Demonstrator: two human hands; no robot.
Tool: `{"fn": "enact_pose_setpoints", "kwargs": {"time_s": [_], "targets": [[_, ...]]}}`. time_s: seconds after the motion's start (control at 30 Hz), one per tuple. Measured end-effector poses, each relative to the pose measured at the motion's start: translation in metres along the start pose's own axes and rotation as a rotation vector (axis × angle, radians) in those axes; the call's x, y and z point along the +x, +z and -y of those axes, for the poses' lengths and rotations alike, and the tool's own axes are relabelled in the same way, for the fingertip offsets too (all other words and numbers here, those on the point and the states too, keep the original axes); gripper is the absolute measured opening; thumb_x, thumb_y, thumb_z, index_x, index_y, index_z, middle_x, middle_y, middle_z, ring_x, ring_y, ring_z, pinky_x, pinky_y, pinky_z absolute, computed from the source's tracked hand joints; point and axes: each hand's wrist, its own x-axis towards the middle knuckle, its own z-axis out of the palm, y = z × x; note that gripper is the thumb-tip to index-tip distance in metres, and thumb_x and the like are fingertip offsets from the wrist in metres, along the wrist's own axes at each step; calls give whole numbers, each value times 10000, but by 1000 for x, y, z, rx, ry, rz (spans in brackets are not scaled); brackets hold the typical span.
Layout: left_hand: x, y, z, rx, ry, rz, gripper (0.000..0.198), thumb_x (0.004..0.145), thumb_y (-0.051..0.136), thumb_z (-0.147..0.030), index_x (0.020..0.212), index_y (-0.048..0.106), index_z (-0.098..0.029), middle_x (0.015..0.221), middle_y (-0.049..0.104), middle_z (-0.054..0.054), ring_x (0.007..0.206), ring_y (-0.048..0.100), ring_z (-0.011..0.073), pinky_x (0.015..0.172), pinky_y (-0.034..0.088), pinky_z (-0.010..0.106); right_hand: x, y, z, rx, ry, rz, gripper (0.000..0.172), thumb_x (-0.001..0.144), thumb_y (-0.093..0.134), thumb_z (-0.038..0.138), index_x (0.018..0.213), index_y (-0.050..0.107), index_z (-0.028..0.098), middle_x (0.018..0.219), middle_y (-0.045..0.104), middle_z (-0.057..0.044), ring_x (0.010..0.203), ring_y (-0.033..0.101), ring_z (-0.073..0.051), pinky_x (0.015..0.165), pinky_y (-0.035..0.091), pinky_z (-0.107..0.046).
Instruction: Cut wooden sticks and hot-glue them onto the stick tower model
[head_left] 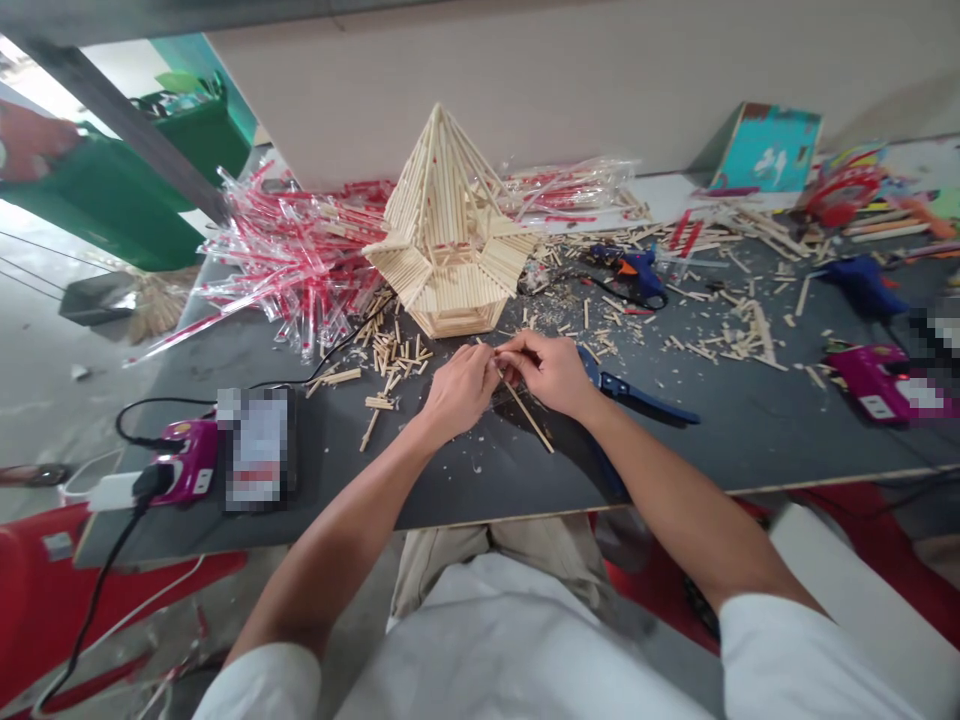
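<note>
the phone (pixel 259 450) lies near the edge of the table (pixel 322 520) and might fall if an elbow knocks it. the left hand (pixel 461 385) and right hand (pixel 555 375) have fingers pinched together on a thin stick (pixel 534 420) slanting between them; uneven pressure could snap it. the right forearm (pixel 660 490) may snag the blue-handled tool (pixel 652 402) beside it. counted: two purple power strips (pixel 201 450), one phone, one stick model (pixel 450 225), one held stick, one tool, two glue guns (pixel 639 268).
</note>
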Motion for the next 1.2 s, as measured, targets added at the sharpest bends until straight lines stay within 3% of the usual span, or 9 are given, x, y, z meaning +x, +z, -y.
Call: {"fn": "enact_pose_setpoints", "kwargs": {"time_s": [1.2], "targets": [[1, -2, -2, -34, -8, -34, 235, 1067, 360, -252, 895, 518, -225, 909, 630, 46, 902, 568, 198, 758, 421, 320, 0, 0, -3, 48, 24, 2, 164, 988, 611, 346, 1011, 693, 206, 678, 688, 11, 567, 652, -130, 583, 550, -261]]}}
